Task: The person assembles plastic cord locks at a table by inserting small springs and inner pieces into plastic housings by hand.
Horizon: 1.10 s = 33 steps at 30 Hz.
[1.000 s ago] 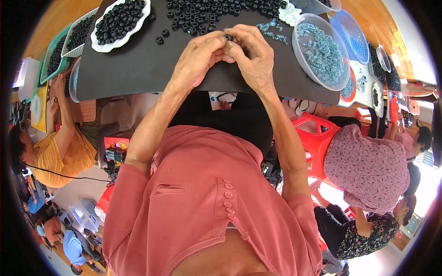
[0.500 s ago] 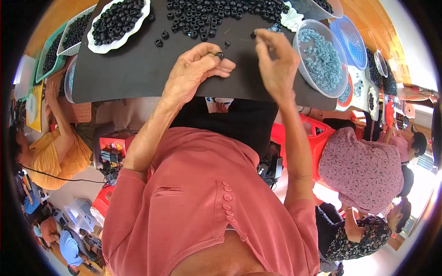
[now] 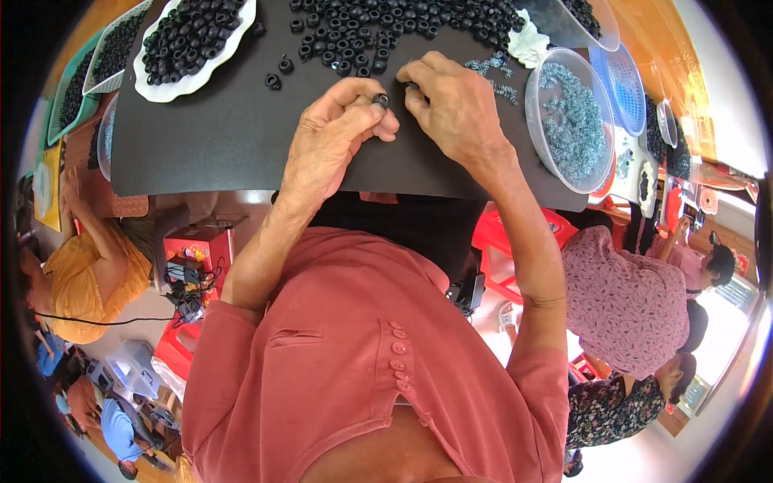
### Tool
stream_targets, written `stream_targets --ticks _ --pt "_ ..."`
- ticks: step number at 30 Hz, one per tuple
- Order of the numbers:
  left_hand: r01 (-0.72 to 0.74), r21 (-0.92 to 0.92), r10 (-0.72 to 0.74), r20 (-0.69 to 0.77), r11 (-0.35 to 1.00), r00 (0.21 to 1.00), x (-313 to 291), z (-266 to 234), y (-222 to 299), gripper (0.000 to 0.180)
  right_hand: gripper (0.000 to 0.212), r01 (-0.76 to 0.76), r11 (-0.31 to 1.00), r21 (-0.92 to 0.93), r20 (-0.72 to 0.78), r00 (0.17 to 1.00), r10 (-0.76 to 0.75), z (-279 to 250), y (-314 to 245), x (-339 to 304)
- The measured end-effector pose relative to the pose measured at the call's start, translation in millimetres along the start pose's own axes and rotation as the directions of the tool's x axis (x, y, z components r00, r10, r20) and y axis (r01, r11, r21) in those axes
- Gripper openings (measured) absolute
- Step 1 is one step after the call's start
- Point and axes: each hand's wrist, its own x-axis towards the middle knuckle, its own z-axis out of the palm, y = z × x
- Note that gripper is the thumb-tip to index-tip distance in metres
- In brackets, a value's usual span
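A dark surface (image 3: 201, 153) fills the near side of a busy workroom, where a person in a yellow top (image 3: 88, 278) sits toward eight o'clock and another in a patterned pink top (image 3: 624, 302) toward four. At the surface's near edge, the left hand (image 3: 330, 133) grips a single black bead (image 3: 381, 100), pinched between thumb and forefinger at the very tips of the fingers, its hole showing. At three o'clock from the bead, just beside it and apart, the right hand (image 3: 459, 105) curls palm down, thumb and fingers drawn close; whether they hold anything cannot be told. A pile of black beads (image 3: 346, 36) spreads at twelve o'clock from the held one, while two loose beads (image 3: 273, 81) and a scalloped white plate (image 3: 161, 92) heaped with more lie between nine and ten. Small pale-blue pieces (image 3: 505, 92) are scattered toward three o'clock, near a clear bowl (image 3: 536, 133) of similar pieces. A crumpled white cloth or tissue (image 3: 527, 39) rests at two.
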Motion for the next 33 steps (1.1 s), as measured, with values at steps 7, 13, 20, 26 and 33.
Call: stream_targets --ticks 7,13,20,26,33 --pt "-0.022 0.089 0.025 -0.033 0.996 0.999 -0.4 4.6 -2.7 0.019 0.014 -0.283 0.782 0.555 0.003 0.941 0.339 -6.8 0.7 -7.8" --pt "-0.076 0.252 0.087 -0.033 0.965 0.996 1.4 10.2 -5.4 0.017 0.015 -0.385 0.363 0.848 0.251 0.896 0.366 -22.5 -17.8 -14.5" --pt "-0.1 0.344 0.114 -0.023 0.934 0.993 4.1 18.0 -8.0 0.016 0.017 -0.251 0.584 0.772 0.109 0.957 0.268 -16.4 -5.7 -24.9" --pt "-0.105 0.399 0.116 -0.003 0.911 0.993 5.6 20.6 -6.3 0.014 0.016 -0.296 0.477 0.828 0.124 0.925 0.359 -22.1 -13.2 -25.0" --pt "-0.102 0.399 0.112 -0.001 0.911 0.994 6.0 20.5 -8.1 0.013 0.014 -0.381 0.507 0.773 0.198 0.904 0.378 -26.3 -19.7 -23.7"
